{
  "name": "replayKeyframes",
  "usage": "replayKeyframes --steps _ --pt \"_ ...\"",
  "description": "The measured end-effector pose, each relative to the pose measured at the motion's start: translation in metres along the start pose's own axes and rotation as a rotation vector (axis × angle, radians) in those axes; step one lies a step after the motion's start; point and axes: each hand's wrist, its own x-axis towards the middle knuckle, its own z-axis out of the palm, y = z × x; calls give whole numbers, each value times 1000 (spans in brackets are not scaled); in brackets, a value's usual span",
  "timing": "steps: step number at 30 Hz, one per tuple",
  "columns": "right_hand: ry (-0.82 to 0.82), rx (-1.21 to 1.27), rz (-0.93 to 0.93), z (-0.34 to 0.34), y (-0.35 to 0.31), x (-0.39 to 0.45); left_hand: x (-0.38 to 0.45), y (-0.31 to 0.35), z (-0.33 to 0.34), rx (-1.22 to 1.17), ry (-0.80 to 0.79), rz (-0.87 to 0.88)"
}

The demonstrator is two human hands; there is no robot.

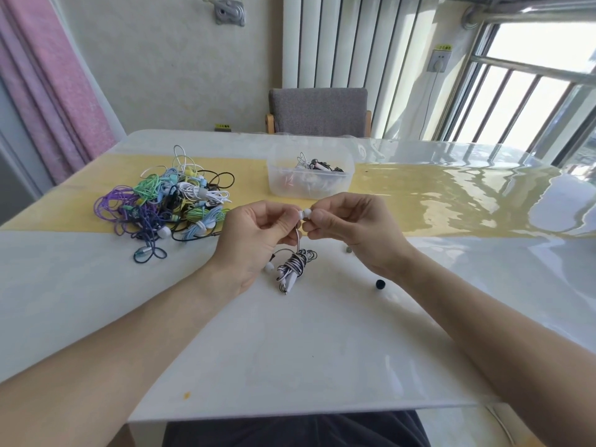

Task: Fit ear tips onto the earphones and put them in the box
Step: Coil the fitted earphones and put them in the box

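Two bare hands meet above a white table [290,366]. The left hand [254,233] and right hand [351,227] each pinch a small white earbud [306,214] between thumb and fingertips, held up between them. Whether its tip is fitted cannot be told. Its cable drops to a wound black-and-white bundle [293,269] lying on the table just below the hands, with a second white bud [268,267] beside it. A small black tip [380,284] lies near the right wrist. Farther back, a clear plastic box [310,175] holds a few earphones. To its left sits a tangled pile [167,201] of coloured earphones.
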Motion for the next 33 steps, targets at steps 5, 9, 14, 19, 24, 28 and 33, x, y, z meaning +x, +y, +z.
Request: replayKeyframes --steps 5,9,14,19,24,28,33 --pt "-27 1 22 0 0 0 0 -1 0 65 26 24" --pt "-49 -47 40 0 0 -2 -1 -1 -1 159 33 94" --pt "-40 -18 98 0 1 -1 -2 -1 1 178 23 116" --pt "-68 17 123 0 0 -4 -4 -1 1 294 -2 183" --pt "-72 36 133 3 -1 -5 -5 -1 1 266 4 168" --pt "-76 85 169 3 0 -6 -8 0 1 309 -3 198" --pt "-86 70 160 4 2 -8 -11 1 2 310 12 168"
